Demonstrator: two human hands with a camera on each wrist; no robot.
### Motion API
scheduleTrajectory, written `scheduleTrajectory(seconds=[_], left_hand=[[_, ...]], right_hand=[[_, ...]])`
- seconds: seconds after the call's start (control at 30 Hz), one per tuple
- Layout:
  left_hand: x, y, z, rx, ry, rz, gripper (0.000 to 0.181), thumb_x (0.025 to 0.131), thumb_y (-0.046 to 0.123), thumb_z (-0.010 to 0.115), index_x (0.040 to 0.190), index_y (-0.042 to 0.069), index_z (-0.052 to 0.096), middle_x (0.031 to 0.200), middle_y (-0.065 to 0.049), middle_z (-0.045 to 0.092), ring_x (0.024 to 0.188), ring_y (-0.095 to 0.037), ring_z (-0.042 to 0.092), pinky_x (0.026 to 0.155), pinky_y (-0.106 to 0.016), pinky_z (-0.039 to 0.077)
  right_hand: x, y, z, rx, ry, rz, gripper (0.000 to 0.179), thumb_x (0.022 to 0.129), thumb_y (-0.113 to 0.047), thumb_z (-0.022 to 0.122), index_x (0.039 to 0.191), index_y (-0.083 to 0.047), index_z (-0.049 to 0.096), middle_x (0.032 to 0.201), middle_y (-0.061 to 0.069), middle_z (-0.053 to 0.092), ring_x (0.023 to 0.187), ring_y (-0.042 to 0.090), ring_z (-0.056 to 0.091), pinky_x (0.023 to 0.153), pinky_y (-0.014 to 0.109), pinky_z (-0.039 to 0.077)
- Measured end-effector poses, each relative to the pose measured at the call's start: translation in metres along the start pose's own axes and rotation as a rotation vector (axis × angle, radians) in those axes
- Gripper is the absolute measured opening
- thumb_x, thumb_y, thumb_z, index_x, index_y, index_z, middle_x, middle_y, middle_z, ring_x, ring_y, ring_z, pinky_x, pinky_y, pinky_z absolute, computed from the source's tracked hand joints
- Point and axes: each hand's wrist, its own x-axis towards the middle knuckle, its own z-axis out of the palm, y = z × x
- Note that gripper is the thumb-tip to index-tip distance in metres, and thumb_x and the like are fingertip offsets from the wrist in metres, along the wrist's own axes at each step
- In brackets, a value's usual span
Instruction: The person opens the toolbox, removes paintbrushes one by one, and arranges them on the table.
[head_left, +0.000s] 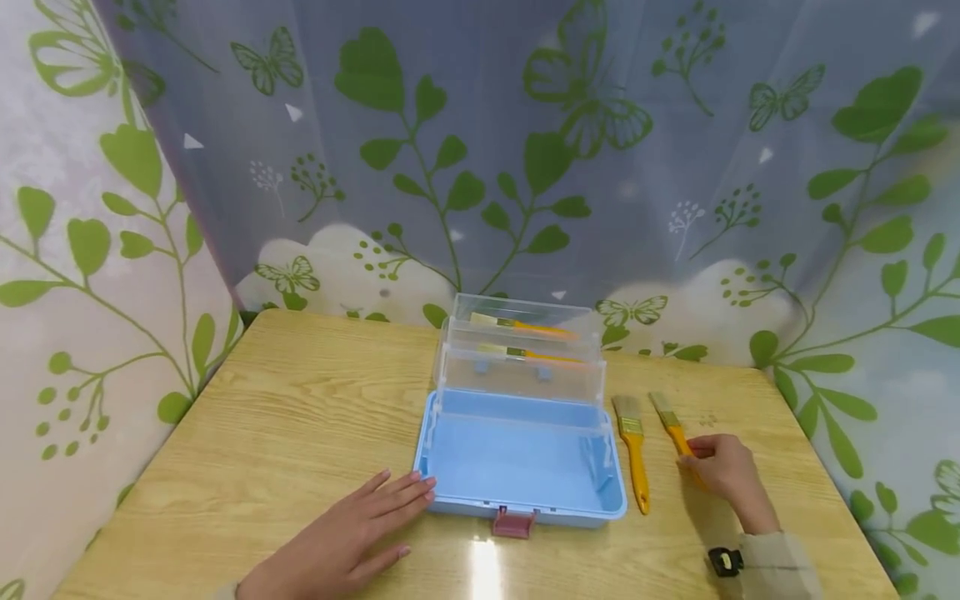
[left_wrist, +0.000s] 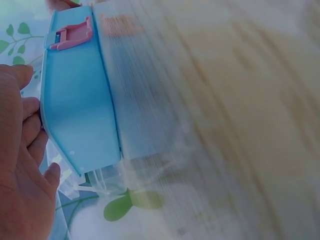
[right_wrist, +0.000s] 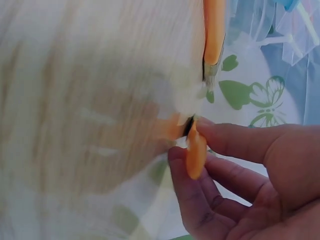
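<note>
My right hand (head_left: 723, 471) pinches the orange handle of a paintbrush (head_left: 671, 427) between thumb and fingers, right of the box. In the right wrist view its handle end (right_wrist: 196, 155) pokes out from the fingertips. A wider paintbrush (head_left: 633, 454) lies on the table between that brush and the box. My left hand (head_left: 352, 533), fingers extended, touches the front left corner of a blue storage box (head_left: 525, 454). The box stands with its clear trays raised at the back. Two more paintbrushes, an upper one (head_left: 536, 327) and a lower one (head_left: 525, 354), lie in those trays.
The wooden table (head_left: 322, 375) carries everything. A pink latch (head_left: 513, 523) hangs from the box's front edge. Behind the table hangs a curtain (head_left: 487, 167) printed with leaves and butterflies, and similar cloth covers both sides.
</note>
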Motion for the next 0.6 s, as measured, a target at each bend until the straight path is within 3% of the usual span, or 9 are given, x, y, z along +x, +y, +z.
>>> scheduleTrajectory(seconds=[0.3, 0.6], left_hand=[[-0.001, 0.000, 0.001, 0.004, -0.014, -0.010, 0.066, 0.102, 0.028, 0.063, 0.159, 0.010, 0.035, 0.165, -0.003, 0.035, 0.151, -0.021, 0.035, 0.128, -0.024, -0.002], [0.000, 0.002, 0.004, 0.011, 0.000, -0.016, 0.069, 0.099, 0.028, 0.066, 0.159, 0.010, 0.036, 0.164, -0.004, 0.036, 0.151, -0.022, 0.035, 0.128, -0.026, 0.000]], right_hand=[[-0.006, -0.009, 0.007, -0.039, -0.064, 0.014, 0.045, 0.089, -0.015, 0.077, 0.114, 0.020, 0.064, 0.105, 0.033, 0.069, 0.093, 0.043, 0.068, 0.076, 0.049, 0.060], [-0.010, -0.014, 0.009, -0.054, -0.031, 0.018, 0.045, 0.088, -0.014, 0.077, 0.114, 0.020, 0.063, 0.104, 0.031, 0.068, 0.093, 0.041, 0.067, 0.080, 0.052, 0.058]])
